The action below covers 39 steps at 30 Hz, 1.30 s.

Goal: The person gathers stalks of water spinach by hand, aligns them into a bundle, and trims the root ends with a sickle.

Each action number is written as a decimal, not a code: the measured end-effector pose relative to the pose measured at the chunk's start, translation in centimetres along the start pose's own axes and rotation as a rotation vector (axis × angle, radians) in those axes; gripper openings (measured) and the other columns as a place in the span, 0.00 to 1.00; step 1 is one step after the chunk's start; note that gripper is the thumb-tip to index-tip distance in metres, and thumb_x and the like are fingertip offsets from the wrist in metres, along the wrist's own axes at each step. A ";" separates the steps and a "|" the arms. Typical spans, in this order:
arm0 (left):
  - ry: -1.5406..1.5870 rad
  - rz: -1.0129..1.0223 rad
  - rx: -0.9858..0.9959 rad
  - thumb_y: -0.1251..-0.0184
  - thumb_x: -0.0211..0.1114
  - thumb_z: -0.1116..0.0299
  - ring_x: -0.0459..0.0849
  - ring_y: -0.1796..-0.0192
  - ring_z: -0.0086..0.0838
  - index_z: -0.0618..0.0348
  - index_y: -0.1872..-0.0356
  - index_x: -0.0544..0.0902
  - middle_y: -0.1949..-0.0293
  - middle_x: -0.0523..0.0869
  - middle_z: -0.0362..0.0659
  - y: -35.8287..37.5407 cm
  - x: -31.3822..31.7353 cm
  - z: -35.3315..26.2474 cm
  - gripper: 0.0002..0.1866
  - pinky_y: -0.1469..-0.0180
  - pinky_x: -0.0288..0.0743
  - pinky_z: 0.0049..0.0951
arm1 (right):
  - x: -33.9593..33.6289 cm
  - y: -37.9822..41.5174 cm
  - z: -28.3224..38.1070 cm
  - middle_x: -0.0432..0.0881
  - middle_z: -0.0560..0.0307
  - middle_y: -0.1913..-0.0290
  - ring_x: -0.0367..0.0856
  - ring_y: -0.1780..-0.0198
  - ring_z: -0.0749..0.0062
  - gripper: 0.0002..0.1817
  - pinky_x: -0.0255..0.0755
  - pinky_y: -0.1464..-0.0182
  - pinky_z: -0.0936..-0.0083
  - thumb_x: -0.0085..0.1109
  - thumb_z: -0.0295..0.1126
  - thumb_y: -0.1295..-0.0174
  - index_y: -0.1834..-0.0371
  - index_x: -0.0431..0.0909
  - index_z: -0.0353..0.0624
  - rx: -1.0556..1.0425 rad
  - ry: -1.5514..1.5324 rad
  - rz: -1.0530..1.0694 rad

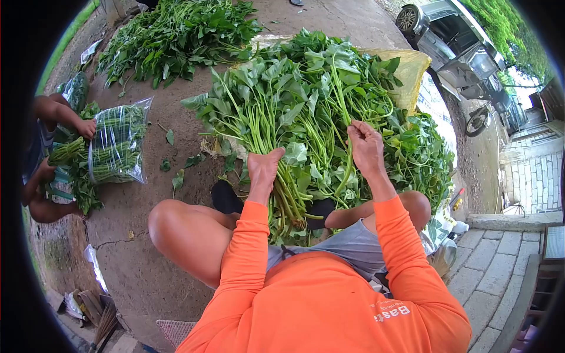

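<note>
A bundle of leafy stems [259,132] sits at the centre of the frame, its bare ends pointing down; the left hand [265,167] is wrapped round it low, presumably to keep the stems together. Just right of it, the right hand [366,146] pinches one long stem [342,109], held upright and perhaps separated from the rest. Behind lies a heap of greens [412,144] on a yellow sack [410,76], likely kept off the ground. At far left, a co-worker's hand [87,128] touches a clear bag [141,141] of greens; that person is cut off. The left fingers are mostly hidden
</note>
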<state>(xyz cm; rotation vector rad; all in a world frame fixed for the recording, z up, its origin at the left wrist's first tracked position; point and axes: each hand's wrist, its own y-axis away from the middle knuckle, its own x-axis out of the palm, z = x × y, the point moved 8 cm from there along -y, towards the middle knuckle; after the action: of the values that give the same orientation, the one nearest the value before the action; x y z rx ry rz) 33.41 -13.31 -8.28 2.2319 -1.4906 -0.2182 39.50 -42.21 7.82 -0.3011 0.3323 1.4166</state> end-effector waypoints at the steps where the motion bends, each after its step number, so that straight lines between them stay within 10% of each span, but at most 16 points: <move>1: -0.023 0.055 -0.062 0.46 0.85 0.62 0.83 0.61 0.31 0.76 0.55 0.82 0.58 0.88 0.50 0.1 0.1 0.4 0.28 0.52 0.81 0.37 | 0.1 0.4 0.4 0.86 0.60 0.56 0.82 0.59 0.79 0.13 0.80 0.54 0.76 0.66 0.30 0.23 0.42 0.87 0.33 -0.054 0.095 -0.032; 5: 0.025 -0.095 0.097 0.43 0.84 0.66 0.75 0.73 0.22 0.61 0.75 0.84 0.74 0.83 0.36 0.4 0.7 0.8 0.15 0.68 0.71 0.34 | 2.5 2.1 3.8 0.85 0.57 0.58 0.83 0.60 0.76 0.12 0.79 0.53 0.75 0.66 0.28 0.24 0.44 0.87 0.34 -0.266 0.329 -0.104; 11: 0.177 0.091 0.059 0.40 0.82 0.69 0.86 0.66 0.26 0.68 0.57 0.86 0.63 0.91 0.43 1.7 3.0 1.1 0.17 0.62 0.82 0.32 | 11.5 2.7 -4.0 0.86 0.64 0.65 0.76 0.68 0.81 0.14 0.72 0.62 0.76 0.65 0.36 0.25 0.48 0.89 0.36 0.240 0.157 0.343; 24: 0.159 0.145 0.091 0.41 0.80 0.71 0.88 0.58 0.29 0.70 0.47 0.84 0.55 0.92 0.47 3.6 3.6 -1.8 0.23 0.52 0.83 0.32 | 11.5 1.2 1.2 0.88 0.51 0.57 0.86 0.59 0.64 0.16 0.79 0.50 0.68 0.54 0.24 0.28 0.39 0.81 0.39 -0.213 0.318 0.244; 34: 0.075 0.068 0.123 0.42 0.82 0.67 0.87 0.58 0.30 0.71 0.49 0.80 0.56 0.90 0.48 3.1 3.3 -0.6 0.26 0.50 0.82 0.34 | 11.7 0.0 -2.9 0.86 0.33 0.36 0.87 0.35 0.45 0.31 0.78 0.32 0.60 0.65 0.34 0.29 0.24 0.75 0.33 0.085 0.448 0.358; 39: 0.066 0.047 0.134 0.44 0.84 0.65 0.87 0.56 0.32 0.73 0.47 0.78 0.54 0.90 0.50 2.7 3.2 0.0 0.30 0.48 0.82 0.35 | 10.9 0.3 -3.3 0.88 0.40 0.36 0.91 0.58 0.67 0.34 0.85 0.59 0.66 0.68 0.30 0.29 0.21 0.72 0.33 0.110 0.462 0.363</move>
<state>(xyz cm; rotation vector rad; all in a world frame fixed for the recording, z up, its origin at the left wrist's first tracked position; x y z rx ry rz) 32.42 -17.05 -6.77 2.2803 -1.5615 -0.0302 40.41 -33.57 0.46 -0.4970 0.8750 1.6692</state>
